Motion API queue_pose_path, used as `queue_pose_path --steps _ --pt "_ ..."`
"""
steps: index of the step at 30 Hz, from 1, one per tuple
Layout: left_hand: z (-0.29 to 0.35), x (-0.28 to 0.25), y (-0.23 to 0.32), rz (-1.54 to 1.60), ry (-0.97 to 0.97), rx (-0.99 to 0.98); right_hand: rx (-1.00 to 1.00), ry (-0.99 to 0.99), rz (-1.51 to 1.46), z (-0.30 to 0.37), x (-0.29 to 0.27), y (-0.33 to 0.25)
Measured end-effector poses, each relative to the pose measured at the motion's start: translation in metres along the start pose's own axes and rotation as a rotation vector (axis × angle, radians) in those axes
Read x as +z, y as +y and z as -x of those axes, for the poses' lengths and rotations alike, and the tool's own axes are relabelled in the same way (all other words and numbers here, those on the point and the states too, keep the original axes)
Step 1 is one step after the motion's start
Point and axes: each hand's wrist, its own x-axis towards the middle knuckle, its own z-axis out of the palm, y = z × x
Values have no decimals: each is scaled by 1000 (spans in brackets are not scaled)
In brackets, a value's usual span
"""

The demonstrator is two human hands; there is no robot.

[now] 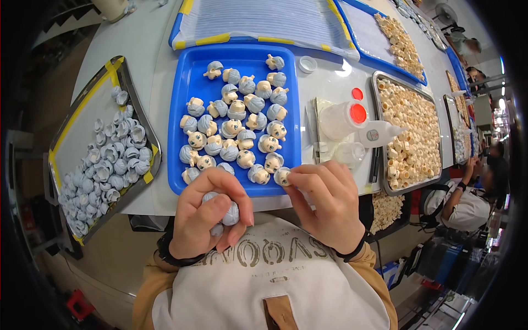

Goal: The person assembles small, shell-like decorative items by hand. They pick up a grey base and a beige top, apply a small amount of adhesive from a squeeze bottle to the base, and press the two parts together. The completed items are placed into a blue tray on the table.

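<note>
My left hand is closed around light blue doll hair pieces, held in front of my apron; part of them is hidden by the fingers. With thumb and fingertips, my right hand grips a small doll head at the near right corner of a blue tray. Many more doll heads with light blue hair and painted eyes lie in that tray, turned various ways. At the left, a taped metal tray bears a heap of loose, hollow light blue hair pieces.
To the right, a metal tray is full of cream-coloured parts. Between the trays stand red-capped plastic bottle, white squeeze bottle and clear cup. Cloth-lined tray lies behind. Another person sits at far right.
</note>
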Motion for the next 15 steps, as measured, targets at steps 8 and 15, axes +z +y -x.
queue_pose_path --steps 8,15 --pt "-4 10 -7 -130 164 137 -54 68 -9 -2 0 2" --pt "-1 9 -7 -236 141 46 -350 664 -212 5 -53 -14"
